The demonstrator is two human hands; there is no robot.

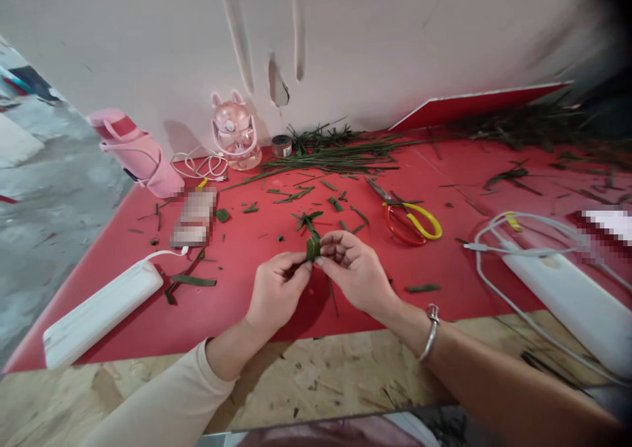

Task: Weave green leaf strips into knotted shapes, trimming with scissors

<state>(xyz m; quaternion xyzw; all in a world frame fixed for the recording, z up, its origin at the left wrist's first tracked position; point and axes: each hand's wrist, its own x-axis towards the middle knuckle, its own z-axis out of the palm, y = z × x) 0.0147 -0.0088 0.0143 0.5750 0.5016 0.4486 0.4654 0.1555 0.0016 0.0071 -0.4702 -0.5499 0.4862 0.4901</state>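
- Closest to you, on your side of the scissors, there's a bare wood-chip strip along the edge of the desk. Flaky, rough-looking stuff; the red top beyond it looks way smoother.
- Your hands sit left of the scissors and a bit nearer you. Left hand has thumb and index pinched on the lower left of the folded leaf piece. Right hand is at its right edge, fingers curled; can't tell if it's gripping or just touching.
- So that leaf piece is also left of the scissors, small, blocky, dark green, flat-faced. I'd bet it's nearly weightless, springy, maybe a touch slick, and likely to crease or split if you squash it. Pinch the flat faces low down, fingertips only. A spiky tuft shows right above; can't tell if it's attached, so I'd keep off it.
- The scissors themselves: dark metal blades, loopy red and yellow handles.
- Past the scissors to the left, skinny straight stems lie in a bundle, probably stiffer than the leaf.
- Further left of the scissors, behind the stems: a short round tin and a see-through pinkish jug with ears.
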